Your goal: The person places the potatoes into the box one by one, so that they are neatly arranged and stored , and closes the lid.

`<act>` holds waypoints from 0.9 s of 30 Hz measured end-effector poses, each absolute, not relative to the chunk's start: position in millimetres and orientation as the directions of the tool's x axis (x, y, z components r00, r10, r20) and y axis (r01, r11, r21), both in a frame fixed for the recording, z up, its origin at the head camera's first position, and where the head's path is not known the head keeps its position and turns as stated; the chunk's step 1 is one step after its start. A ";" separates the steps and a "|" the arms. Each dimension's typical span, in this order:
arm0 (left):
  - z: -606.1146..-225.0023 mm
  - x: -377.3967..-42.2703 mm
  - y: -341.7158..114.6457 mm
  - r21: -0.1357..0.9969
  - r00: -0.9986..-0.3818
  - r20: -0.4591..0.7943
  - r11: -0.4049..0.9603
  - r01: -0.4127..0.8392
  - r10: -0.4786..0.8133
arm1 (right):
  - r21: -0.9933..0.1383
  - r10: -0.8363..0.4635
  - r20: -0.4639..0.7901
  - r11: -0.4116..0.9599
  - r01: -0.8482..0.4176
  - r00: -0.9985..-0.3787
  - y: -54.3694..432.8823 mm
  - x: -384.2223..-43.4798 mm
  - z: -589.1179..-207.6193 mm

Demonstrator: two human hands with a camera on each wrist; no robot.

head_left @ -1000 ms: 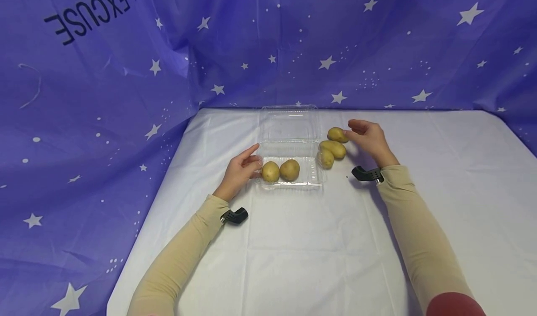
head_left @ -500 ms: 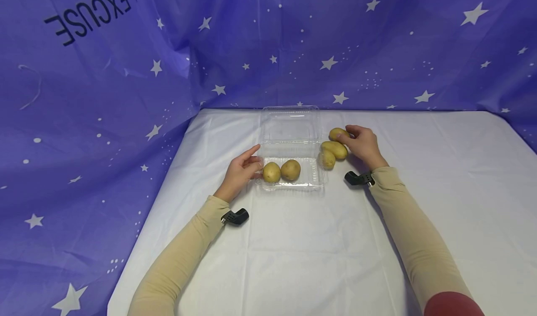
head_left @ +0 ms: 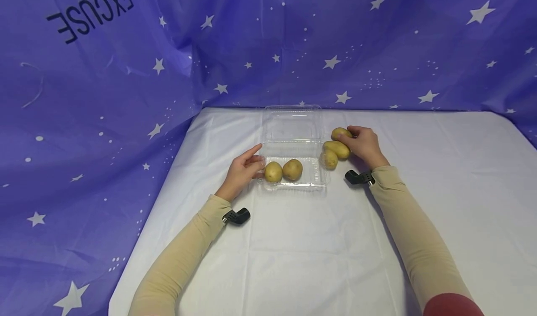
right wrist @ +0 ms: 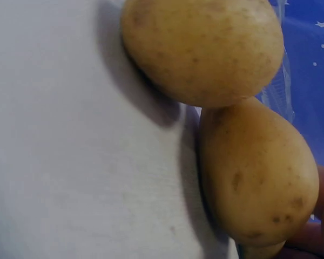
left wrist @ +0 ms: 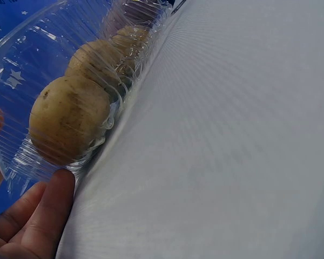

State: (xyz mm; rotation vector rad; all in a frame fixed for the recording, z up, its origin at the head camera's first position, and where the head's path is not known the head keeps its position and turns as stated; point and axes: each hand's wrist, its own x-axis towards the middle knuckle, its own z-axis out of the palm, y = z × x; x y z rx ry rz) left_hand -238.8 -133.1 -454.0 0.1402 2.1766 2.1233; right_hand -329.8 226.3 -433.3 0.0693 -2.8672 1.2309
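Note:
Two round potatoes sit side by side, the left potato (head_left: 273, 172) and the browner potato (head_left: 292, 169), in a clear plastic clamshell box (head_left: 312, 178) whose lid (head_left: 292, 125) is folded back. My left hand (head_left: 242, 170) rests against the box's left wall, index finger extended; in the left wrist view its fingertip (left wrist: 63, 181) touches the plastic. My right hand (head_left: 364, 143) grips the rearmost of three potatoes beside the box, a small potato (head_left: 340, 133), between thumb and fingers. Close to it lie a long potato (head_left: 337, 149) and a front potato (head_left: 330, 159); both fill much of the right wrist view.
A white cloth covers the table (head_left: 310, 246). Behind it and at the left hangs a blue curtain (head_left: 251, 36) with white stars. Dark wrist cameras (head_left: 237, 216) stick out from both sleeves.
My right hand has come in leftward and closed thumb and fingers round the rear potato. My left hand and the box keep their places; the head view has shifted slightly.

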 end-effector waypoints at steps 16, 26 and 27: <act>-453.6 -238.8 -132.6 0.999 -0.991 -0.007 0.037 -0.002 0.134 | -0.668 -0.016 0.067 0.742 -0.057 -0.998 229.4 -332.7 -433.8; -455.0 -239.6 -132.8 0.999 -0.991 -0.005 0.044 0.001 0.132 | -0.657 -0.012 0.105 0.750 -0.079 -0.994 232.0 -331.5 -435.6; -455.0 -239.5 -132.7 0.999 -0.991 -0.004 0.044 0.002 0.133 | -0.661 -0.014 0.109 0.746 -0.083 -0.994 232.6 -331.1 -435.7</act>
